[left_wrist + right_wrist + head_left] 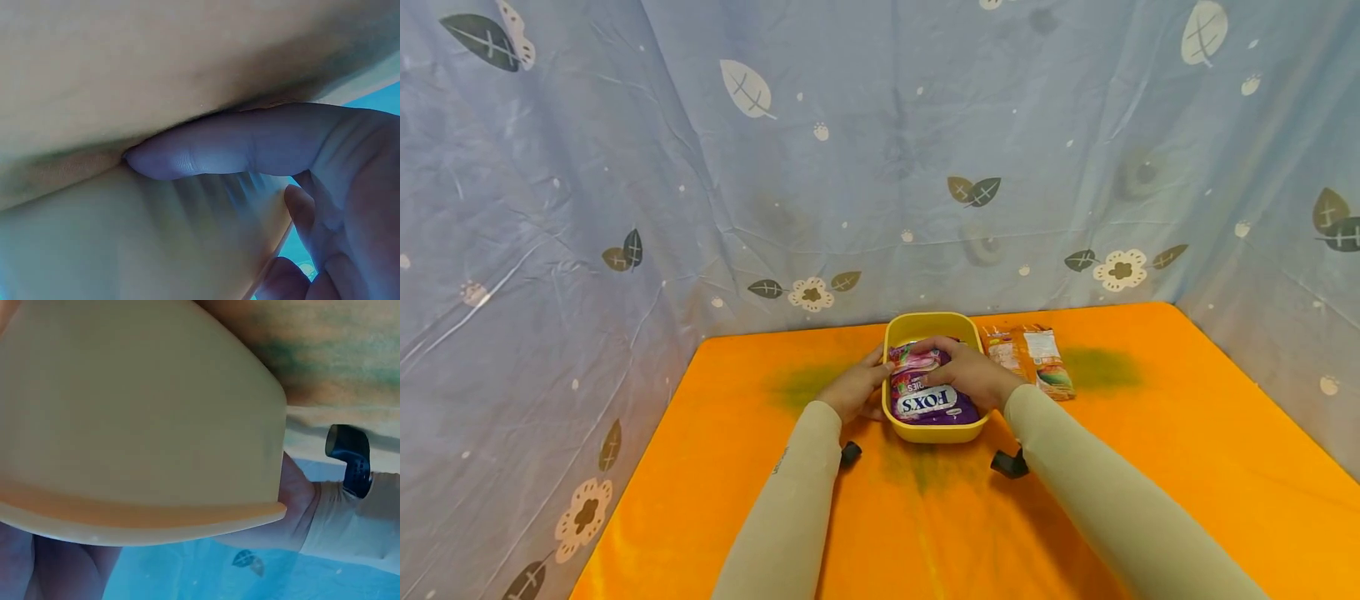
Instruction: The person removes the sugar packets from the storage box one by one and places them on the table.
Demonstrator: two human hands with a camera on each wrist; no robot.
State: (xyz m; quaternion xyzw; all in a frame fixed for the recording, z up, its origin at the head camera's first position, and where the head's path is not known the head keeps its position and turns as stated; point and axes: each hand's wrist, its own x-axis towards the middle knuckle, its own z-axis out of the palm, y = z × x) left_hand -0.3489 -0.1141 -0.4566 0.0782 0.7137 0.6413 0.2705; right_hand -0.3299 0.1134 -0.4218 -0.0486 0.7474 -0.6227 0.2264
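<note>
A yellow plastic tub (936,433) with rounded corners stands on the orange table. Inside lies a purple candy bag (936,408) marked FOX'S, its lettering upside down from here. My left hand (855,387) grips the tub's left side, the thumb at the rim and the other fingers low along the outside. In the left wrist view a finger (219,147) lies along the pale tub wall (81,244). My right hand (973,373) reaches over the right rim and holds the bag's upper part between thumb and fingers. The tub's outer wall (144,425) fills much of the right wrist view.
Orange snack packaging (1037,360) lies just right of the tub. A black piece (1009,463) shows by the right forearm, another (850,454) by the left. The blue patterned curtain (865,167) rises behind the orange table (1150,467) and at both sides.
</note>
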